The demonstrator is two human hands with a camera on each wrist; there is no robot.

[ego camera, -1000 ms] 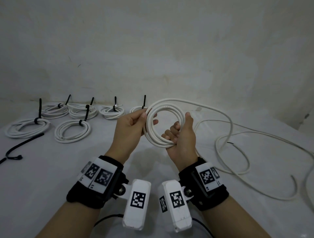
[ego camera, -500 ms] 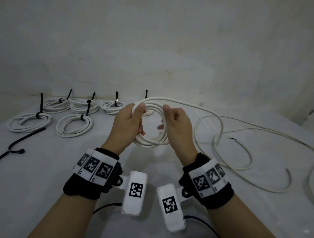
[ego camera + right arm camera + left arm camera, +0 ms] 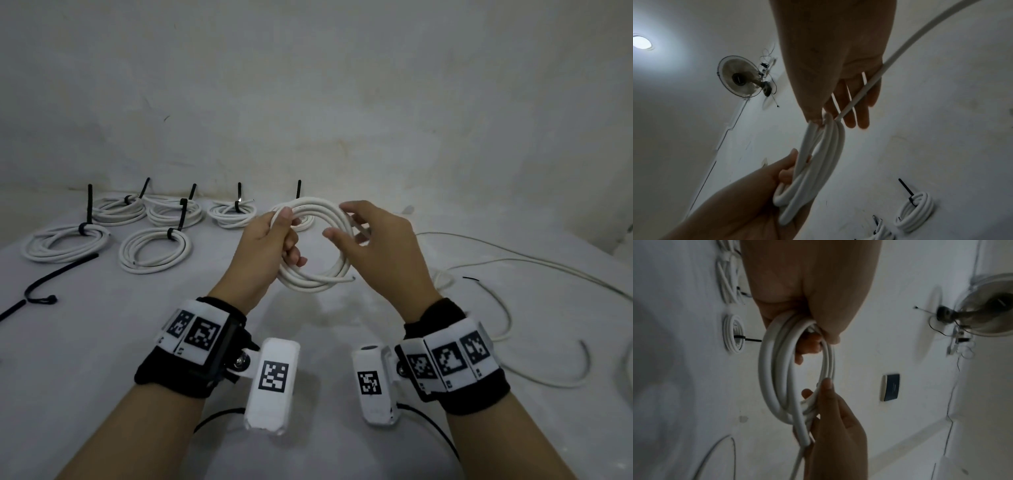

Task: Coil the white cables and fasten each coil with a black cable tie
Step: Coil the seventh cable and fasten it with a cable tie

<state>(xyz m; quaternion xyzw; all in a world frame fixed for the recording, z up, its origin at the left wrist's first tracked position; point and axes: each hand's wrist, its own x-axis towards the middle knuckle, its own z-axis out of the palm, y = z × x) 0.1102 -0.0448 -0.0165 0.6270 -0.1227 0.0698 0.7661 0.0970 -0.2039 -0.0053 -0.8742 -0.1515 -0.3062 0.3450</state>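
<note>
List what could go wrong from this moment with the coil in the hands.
1. The coil has no tie on it; only the left hand grips the loops, so they may spring apart.
2. The right hand has loose, straight fingers on the cable, so the last turn might slip.
3. The spare black cable tie lies far left, so reaching it likely means one-handed holding.

White cable coils (image 3: 154, 251), black ties (image 3: 89, 209)
</note>
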